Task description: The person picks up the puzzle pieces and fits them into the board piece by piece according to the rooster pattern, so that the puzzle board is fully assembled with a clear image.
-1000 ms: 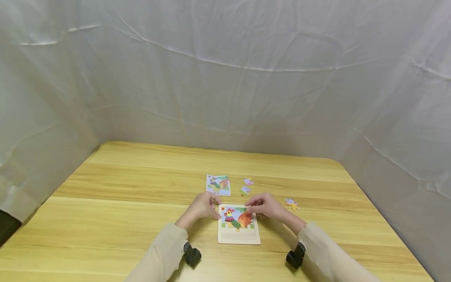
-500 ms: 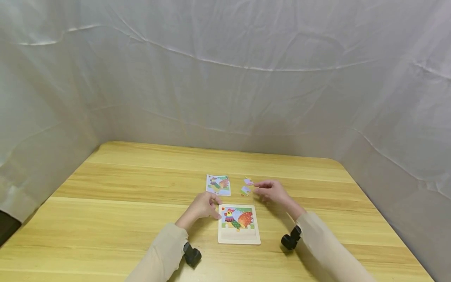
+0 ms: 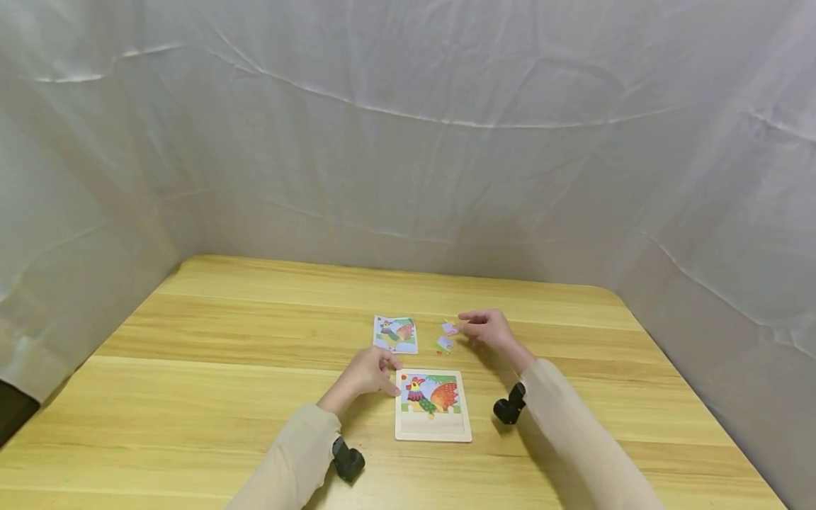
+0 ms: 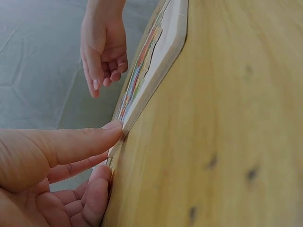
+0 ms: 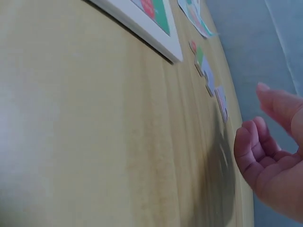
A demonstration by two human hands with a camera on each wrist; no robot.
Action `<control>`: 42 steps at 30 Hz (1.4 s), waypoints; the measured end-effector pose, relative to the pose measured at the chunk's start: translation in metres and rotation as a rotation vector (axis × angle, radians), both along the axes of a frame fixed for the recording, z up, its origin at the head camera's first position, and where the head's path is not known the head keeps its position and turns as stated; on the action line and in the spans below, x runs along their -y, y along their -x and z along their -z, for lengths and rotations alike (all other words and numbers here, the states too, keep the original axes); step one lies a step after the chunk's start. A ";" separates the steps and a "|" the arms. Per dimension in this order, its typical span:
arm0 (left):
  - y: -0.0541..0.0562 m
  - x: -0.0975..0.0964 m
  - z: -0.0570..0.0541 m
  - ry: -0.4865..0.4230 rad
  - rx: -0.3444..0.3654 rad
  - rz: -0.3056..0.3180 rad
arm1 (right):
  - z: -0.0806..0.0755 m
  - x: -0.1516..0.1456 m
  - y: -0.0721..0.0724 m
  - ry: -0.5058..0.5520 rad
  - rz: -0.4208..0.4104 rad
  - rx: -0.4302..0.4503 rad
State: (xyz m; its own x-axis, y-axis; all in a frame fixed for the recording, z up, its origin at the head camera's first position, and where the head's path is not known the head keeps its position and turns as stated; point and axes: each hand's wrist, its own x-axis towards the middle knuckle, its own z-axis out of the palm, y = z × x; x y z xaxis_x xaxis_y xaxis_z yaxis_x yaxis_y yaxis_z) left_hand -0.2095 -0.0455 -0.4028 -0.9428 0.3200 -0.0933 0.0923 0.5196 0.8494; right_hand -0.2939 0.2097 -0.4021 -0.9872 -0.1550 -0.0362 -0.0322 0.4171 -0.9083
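Note:
A wooden jigsaw tray [image 3: 433, 428] with a rooster picture lies flat on the table, its lower strip bare wood. My left hand [image 3: 366, 371] holds the tray's upper left corner, thumb at the left edge; in the left wrist view the thumb and fingers [image 4: 94, 142] meet that corner. Beyond the tray, my right hand [image 3: 487, 329] hovers with nothing between thumb and fingers. Its fingertips are close to a lilac and pink puzzle piece [image 3: 449, 329]. Just nearer lies a lilac and green puzzle piece [image 3: 444, 343]. In the right wrist view the right hand [image 5: 272, 151] is above the table.
A rooster picture card [image 3: 395, 336] lies behind the tray, left of the loose pieces. Pale cloth [image 3: 408, 177] hangs behind and at both sides of the wooden table [image 3: 223, 340].
My right hand has left the tray's upper right part and moved away from me to the loose pieces. The piece seen at right is now out of sight. My left hand stays put.

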 end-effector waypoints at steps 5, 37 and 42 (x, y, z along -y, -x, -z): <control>0.000 0.001 0.001 0.007 0.000 0.001 | 0.004 0.003 0.011 -0.022 -0.013 0.009; 0.001 0.005 0.003 0.025 -0.027 -0.003 | 0.012 0.016 0.023 -0.379 -0.089 -0.125; 0.002 0.005 0.002 0.030 -0.021 -0.006 | 0.012 0.016 0.022 -0.325 -0.049 -0.124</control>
State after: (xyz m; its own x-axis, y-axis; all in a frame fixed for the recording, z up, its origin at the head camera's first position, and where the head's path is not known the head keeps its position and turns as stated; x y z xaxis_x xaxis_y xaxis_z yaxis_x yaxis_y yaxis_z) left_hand -0.2111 -0.0502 -0.4048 -0.9466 0.3118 -0.0825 0.1072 0.5454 0.8313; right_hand -0.3155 0.1935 -0.4139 -0.9790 -0.2019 0.0279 -0.1605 0.6791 -0.7163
